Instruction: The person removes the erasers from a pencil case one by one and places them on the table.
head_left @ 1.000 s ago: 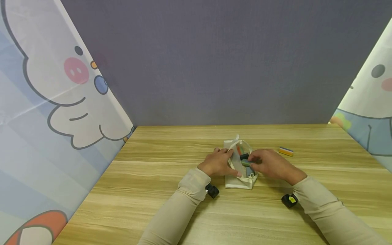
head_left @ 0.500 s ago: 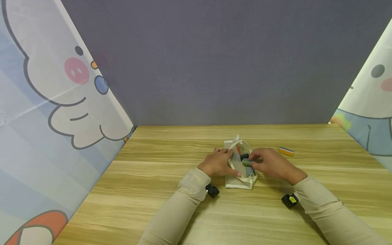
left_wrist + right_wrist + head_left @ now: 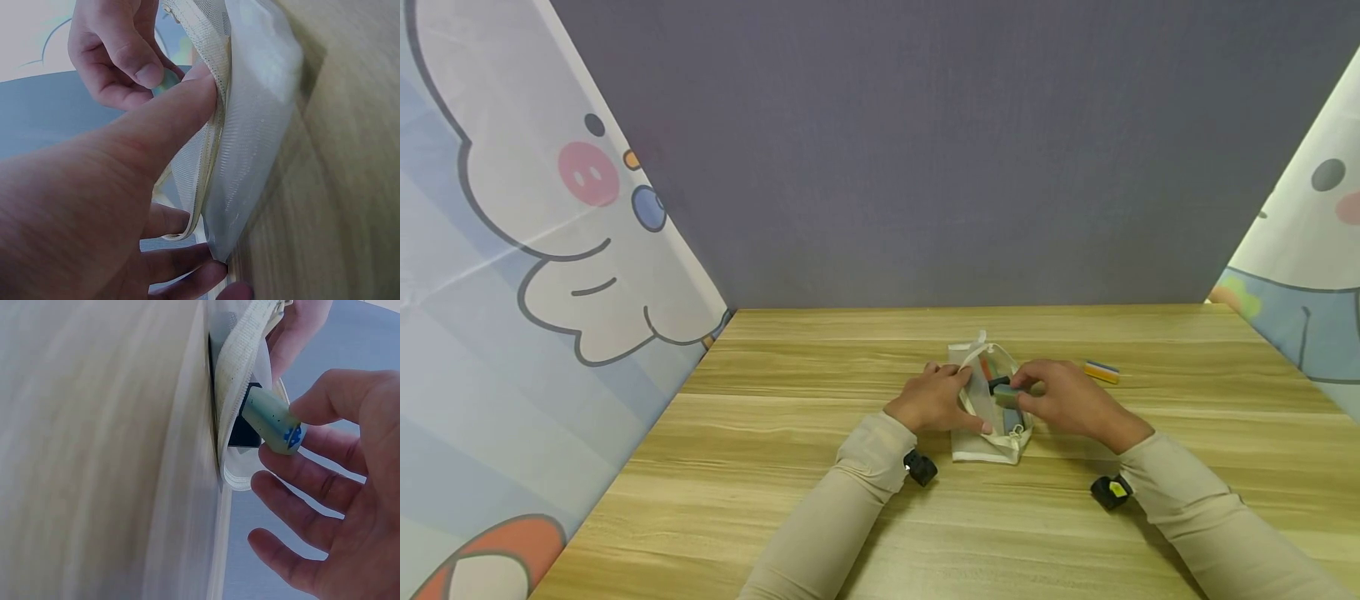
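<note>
A white mesh zip pouch (image 3: 981,447) lies unzipped with its mouth spread. My left hand (image 3: 929,401) holds that mouth, its thumb on the zip edge (image 3: 215,106) and its fingertips around the far end. Between thumb and fingers my right hand (image 3: 1063,402) pinches a pale green eraser-like block (image 3: 269,415) with blue marks on its end. The block is at the mouth, part of it behind the pouch edge in the right wrist view. Inside the pouch show a black piece (image 3: 245,434), a grey-blue piece (image 3: 1012,419) and a red strip (image 3: 985,367).
A small block striped blue, white and orange (image 3: 1101,372) lies on the wooden table (image 3: 820,350), right of the pouch and beyond my right hand. A grey panel (image 3: 925,167) rises at the table's back edge. Cartoon-printed sheets (image 3: 497,333) stand at both sides.
My right hand has lifted slightly and shifted a little right, the pale green block now showing more plainly between its fingers. My left hand and the pouch stay in place.
</note>
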The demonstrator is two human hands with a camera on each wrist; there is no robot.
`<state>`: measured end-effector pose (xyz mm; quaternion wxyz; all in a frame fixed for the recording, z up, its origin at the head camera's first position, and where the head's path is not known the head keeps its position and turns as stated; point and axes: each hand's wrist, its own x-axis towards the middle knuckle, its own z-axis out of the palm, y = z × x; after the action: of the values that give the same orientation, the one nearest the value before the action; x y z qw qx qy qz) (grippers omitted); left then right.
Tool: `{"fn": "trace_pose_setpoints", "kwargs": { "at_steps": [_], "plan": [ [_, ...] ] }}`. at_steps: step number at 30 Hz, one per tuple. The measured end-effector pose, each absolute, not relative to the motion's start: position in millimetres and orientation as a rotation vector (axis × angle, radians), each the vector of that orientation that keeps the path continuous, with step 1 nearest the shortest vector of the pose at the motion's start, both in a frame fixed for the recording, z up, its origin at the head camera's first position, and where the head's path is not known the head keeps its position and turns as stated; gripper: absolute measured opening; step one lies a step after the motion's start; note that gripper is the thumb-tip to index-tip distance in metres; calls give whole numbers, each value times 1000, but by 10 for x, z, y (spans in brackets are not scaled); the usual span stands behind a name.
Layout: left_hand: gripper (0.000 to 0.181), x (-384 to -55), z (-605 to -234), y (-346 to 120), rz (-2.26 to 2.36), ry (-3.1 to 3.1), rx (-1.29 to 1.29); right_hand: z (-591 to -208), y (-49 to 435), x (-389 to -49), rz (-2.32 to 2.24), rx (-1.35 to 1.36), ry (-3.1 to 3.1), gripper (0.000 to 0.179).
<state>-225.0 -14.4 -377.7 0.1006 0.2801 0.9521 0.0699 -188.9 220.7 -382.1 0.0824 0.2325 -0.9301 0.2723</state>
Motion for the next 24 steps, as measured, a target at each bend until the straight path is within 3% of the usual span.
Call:
{"fn": "trace_pose_setpoints", "kwargs": {
  "at_steps": [24],
  "plan": [
    [102,-2233,-3755,-147,218,2820,841,-3760,2255,-1890,854,629,-2756,12]
  ]
}}
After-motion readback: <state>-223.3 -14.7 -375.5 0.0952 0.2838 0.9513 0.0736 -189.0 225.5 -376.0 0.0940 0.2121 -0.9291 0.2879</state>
